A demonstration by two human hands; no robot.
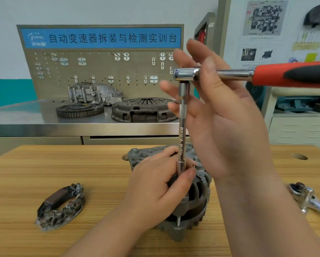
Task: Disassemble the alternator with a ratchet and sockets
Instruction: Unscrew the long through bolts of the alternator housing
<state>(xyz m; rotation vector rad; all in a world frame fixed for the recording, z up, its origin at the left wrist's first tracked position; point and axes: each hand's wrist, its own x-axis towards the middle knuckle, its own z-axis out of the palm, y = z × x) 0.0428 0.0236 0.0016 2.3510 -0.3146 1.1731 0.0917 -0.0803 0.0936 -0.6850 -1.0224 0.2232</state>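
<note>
The grey alternator (196, 193) sits on the wooden table (62, 164) in front of me. A ratchet (248, 74) with a red and black handle stands on a long chrome extension bar (182, 134) that runs down into the alternator's side. My left hand (155, 184) rests on the alternator and pinches the extension's lower end between thumb and fingers. My right hand (220, 115) is raised beside the ratchet head, fingers spread and nearly straight, its thumb against the ratchet's chrome neck. A bolt shank (178, 220) shows below the socket.
A removed rectifier plate (61, 206) lies on the table at the left. A second chrome ratchet (311, 199) lies at the right edge. Behind, a steel bench (44, 125) carries a flywheel (79, 109), a clutch cover (144, 110), a housing (94, 92) and a pegboard (99, 71).
</note>
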